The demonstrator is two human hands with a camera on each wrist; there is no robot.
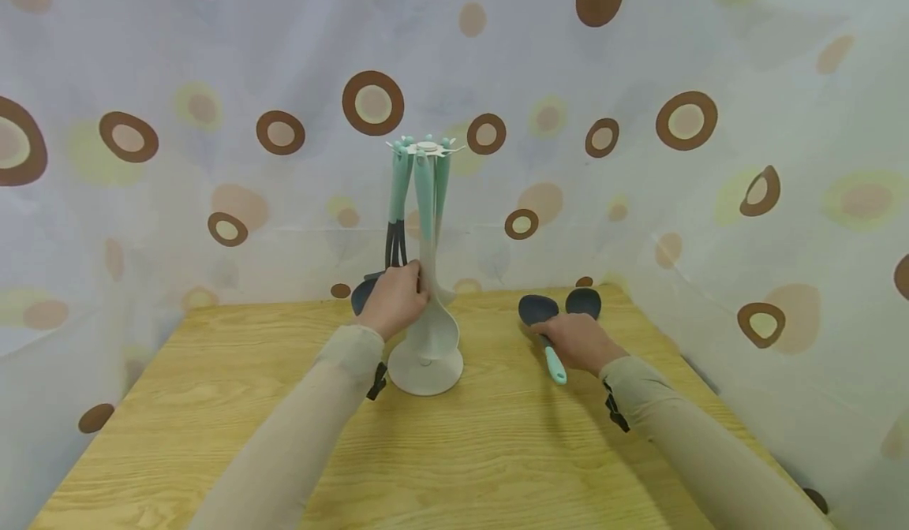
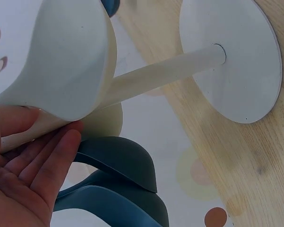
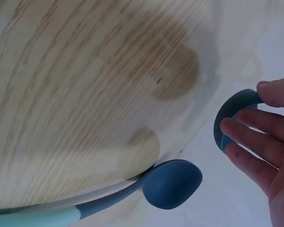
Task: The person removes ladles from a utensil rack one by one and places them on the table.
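A white utensil stand (image 1: 425, 372) with a round base and a hooked top is upright on the table. My left hand (image 1: 398, 300) grips its pole (image 2: 167, 73), thumb on one side and fingers behind. A pale ladle (image 2: 73, 56) hangs beside that thumb, and dark utensils (image 2: 118, 156) hang by the fingers. To the right, my right hand (image 1: 578, 342) holds a dark spoon-like utensil (image 1: 537, 310) with a mint handle; its head (image 3: 238, 106) is partly hidden by the fingers. Another dark spoon (image 3: 172, 184) with a mint handle lies on the table beside it.
The wooden table (image 1: 490, 451) has its back edge near a patterned curtain (image 1: 454, 57), which also hangs along both sides. Several mint handles (image 1: 424, 187) hang from the stand's top.
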